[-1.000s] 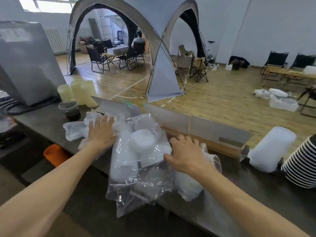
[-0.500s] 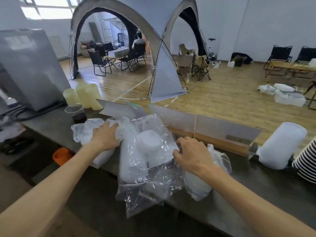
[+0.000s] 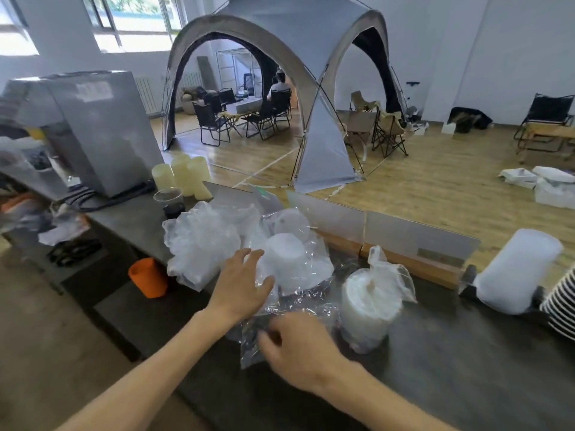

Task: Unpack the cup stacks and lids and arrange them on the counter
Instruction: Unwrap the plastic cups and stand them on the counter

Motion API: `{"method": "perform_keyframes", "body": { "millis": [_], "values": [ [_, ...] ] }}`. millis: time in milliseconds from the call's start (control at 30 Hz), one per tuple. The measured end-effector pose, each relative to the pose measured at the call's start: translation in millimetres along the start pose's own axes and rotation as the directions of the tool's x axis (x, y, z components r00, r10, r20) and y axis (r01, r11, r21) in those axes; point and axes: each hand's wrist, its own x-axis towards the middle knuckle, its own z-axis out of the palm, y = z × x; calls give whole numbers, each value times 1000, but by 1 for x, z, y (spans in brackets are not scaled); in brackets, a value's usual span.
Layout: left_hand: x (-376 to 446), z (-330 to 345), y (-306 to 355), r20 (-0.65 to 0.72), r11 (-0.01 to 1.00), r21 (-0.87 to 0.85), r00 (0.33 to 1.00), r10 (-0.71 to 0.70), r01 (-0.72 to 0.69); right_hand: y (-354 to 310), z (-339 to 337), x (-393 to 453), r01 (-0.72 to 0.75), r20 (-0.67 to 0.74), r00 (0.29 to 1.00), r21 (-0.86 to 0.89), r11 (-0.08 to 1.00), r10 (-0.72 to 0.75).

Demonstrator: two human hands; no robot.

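Observation:
A clear plastic bag holding white cup stacks (image 3: 287, 259) lies on the dark counter (image 3: 451, 362). My left hand (image 3: 241, 286) rests on the bag's left side with fingers spread. My right hand (image 3: 300, 349) is at the bag's near loose edge; it is blurred, its back faces me, and its fingers are hidden. A knotted bag of white lids (image 3: 368, 303) stands just right of it, untouched. A crumpled bag of cups (image 3: 199, 244) lies to the left. A white wrapped cup sleeve (image 3: 518, 272) lies at the far right.
Striped cups (image 3: 561, 306) are stacked at the right edge. Low divider panels (image 3: 407, 237) line the counter's far side. Pale yellow cup stacks (image 3: 186, 175), a cup of dark liquid (image 3: 169, 200) and a grey machine (image 3: 93, 129) stand at left. An orange cup (image 3: 149, 278) sits below the counter.
My right hand left the lid bag and moved down to the clear bag's near edge. My left hand shifted right from the crumpled bag onto the clear bag. The view tilted up.

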Motion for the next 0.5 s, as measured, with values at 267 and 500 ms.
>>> {"method": "perform_keyframes", "body": {
  "millis": [267,500],
  "values": [
    [-14,6,1,94,986,-143,993,-68,81,12,51,6,-179,-126,977,-55,982,171],
    [-3,7,-14,-30,970,-219,993,-118,109,16,59,10,-234,-260,933,89,968,249]
  ]
}}
